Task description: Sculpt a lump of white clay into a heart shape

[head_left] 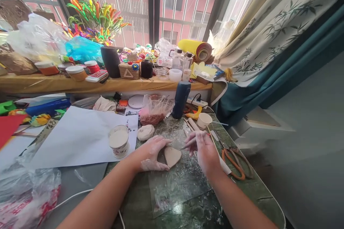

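Spreading wide around a flat, rounded-triangular clay slab (172,157), the left hand (155,154) sets its fingers and thumb at the slab's left side in the head view. The slab lies on a clear sheet (176,191) over the dark green tabletop (135,200). Closed in a pinch, the right hand (206,152) holds a slender tool (192,142) pointing at the slab's right edge; whether its tip touches cannot be told. Lettering on the paper cup (119,150) at left is too small to read, and red print on the crumpled plastic bag (29,200) is creased past reading; the frame cuts that bag off. The right forearm partly hides a white rod beside the orange-handled scissors (233,164). Pale material fills the paper cup nearly to its rim, a clear bag (156,110) holds a reddish-brown mass, and lidded jars (76,73) line the windowsill (129,85).
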`<state>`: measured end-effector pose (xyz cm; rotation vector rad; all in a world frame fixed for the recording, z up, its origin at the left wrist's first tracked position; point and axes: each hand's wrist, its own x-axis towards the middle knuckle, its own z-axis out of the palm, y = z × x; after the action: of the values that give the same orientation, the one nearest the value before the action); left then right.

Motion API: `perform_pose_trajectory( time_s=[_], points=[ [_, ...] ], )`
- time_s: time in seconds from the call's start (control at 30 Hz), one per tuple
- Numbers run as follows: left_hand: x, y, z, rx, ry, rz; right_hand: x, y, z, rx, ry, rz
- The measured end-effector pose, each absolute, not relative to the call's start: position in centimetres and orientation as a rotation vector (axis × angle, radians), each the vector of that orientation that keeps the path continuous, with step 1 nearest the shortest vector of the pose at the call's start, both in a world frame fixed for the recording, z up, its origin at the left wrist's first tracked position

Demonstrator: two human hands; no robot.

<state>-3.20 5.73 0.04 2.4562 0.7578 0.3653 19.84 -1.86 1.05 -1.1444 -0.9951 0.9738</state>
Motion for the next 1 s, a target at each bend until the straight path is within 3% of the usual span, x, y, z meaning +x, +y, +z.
perform_pose_trajectory(
  time_s=[0.33,1.0],
  points=[
    [-2.8,6.5,-1.2,2.420,0.726,0.433,19.8,-1.6,-2.6,-1.142,-1.533,0.685],
    [-2.7,6.6,-1.0,2.323,0.755,0.473,19.3,-1.3,-0.9,-1.251,-1.192,0.731]
  ],
)
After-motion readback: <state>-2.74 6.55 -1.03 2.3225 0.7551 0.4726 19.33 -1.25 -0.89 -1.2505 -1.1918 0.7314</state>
